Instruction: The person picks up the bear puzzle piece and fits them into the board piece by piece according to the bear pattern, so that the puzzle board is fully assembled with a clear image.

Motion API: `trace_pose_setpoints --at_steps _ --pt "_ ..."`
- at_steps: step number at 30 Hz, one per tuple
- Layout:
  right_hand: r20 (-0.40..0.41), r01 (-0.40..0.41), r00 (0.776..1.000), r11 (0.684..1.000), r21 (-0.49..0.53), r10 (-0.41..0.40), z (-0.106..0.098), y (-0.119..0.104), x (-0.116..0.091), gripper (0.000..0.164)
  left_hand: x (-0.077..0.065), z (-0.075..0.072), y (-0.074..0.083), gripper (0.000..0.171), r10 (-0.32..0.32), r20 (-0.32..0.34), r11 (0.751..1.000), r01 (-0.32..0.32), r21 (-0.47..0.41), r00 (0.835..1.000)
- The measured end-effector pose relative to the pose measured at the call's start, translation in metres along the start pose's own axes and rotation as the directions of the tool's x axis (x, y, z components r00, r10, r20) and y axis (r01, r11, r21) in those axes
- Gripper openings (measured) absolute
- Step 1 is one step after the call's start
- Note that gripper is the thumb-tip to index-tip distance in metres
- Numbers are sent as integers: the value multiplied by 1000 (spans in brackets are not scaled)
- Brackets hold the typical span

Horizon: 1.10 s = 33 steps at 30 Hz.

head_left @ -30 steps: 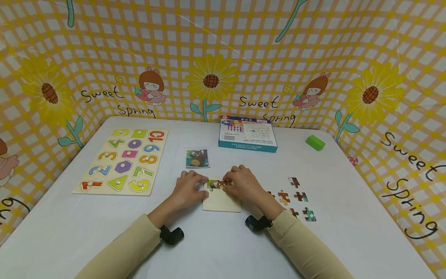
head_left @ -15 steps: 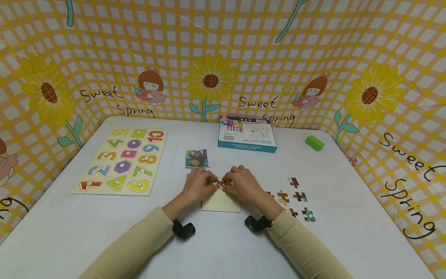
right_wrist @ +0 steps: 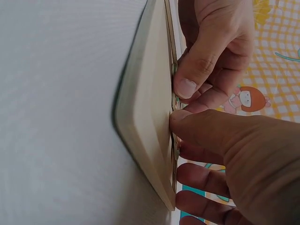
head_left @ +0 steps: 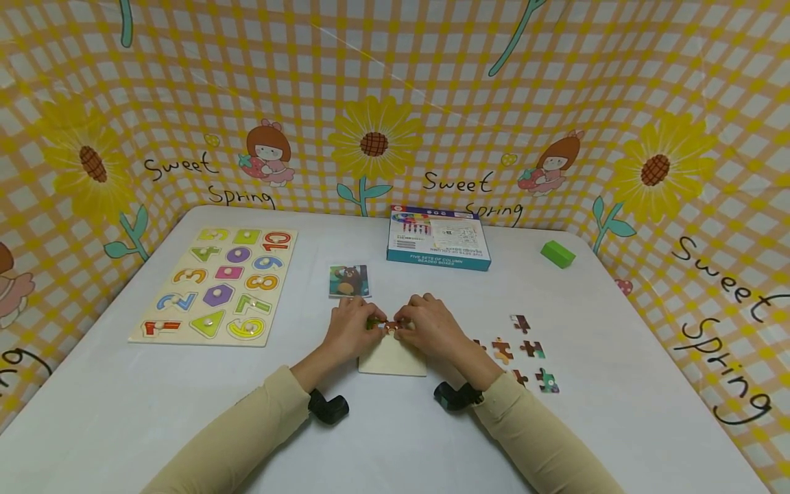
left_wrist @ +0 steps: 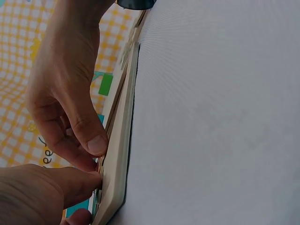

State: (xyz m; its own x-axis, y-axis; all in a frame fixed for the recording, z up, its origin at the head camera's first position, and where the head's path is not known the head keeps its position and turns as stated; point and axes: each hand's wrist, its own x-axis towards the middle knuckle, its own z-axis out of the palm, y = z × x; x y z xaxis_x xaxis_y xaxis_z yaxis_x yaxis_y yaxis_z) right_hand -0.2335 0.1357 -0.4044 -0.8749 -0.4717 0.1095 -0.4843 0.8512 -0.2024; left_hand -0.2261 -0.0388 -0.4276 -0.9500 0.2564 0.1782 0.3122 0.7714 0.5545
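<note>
A pale wooden puzzle board [head_left: 391,361] lies in front of me, with a few picture pieces along its far edge. My left hand [head_left: 350,329] pinches a green-edged jigsaw piece [head_left: 372,322] at the board's far left corner, thumb and fingertips right at it. From the right, my right hand [head_left: 432,328] grips a brown bear-face jigsaw piece [head_left: 391,328] between thumb and fingers. The two hands' fingertips nearly meet over these pieces and partly cover them. In the left wrist view, both thumbs press down close to the board [left_wrist: 117,154].
Several loose jigsaw pieces [head_left: 503,350] lie right of the board, partly behind my right forearm. A bear picture card [head_left: 348,280] sits beyond the left hand. Further out are a number board [head_left: 212,291], a flat box [head_left: 438,240] and a green block [head_left: 558,254].
My left hand has moved right and slightly forward, from the board's left edge onto the green-edged piece, and is nearly still since. The right hand stays at the bear-face piece.
</note>
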Motion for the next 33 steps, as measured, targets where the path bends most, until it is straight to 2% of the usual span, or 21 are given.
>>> trace_pose_setpoints --at_steps 13,20,33 --pt "-1 -5 1000 1000 15 5 0 1 0 24 0 2 1 15 -14 -3 1000 14 10 1000" --pt "18 -38 999 998 49 37 -3 3 -2 25 0 3 1 14 -12 -9 1000 12 7 1000" --pt "-20 -113 993 986 125 117 -25 28 -22 28 -2 3 1 13 -12 -21 1000 12 0 1000"
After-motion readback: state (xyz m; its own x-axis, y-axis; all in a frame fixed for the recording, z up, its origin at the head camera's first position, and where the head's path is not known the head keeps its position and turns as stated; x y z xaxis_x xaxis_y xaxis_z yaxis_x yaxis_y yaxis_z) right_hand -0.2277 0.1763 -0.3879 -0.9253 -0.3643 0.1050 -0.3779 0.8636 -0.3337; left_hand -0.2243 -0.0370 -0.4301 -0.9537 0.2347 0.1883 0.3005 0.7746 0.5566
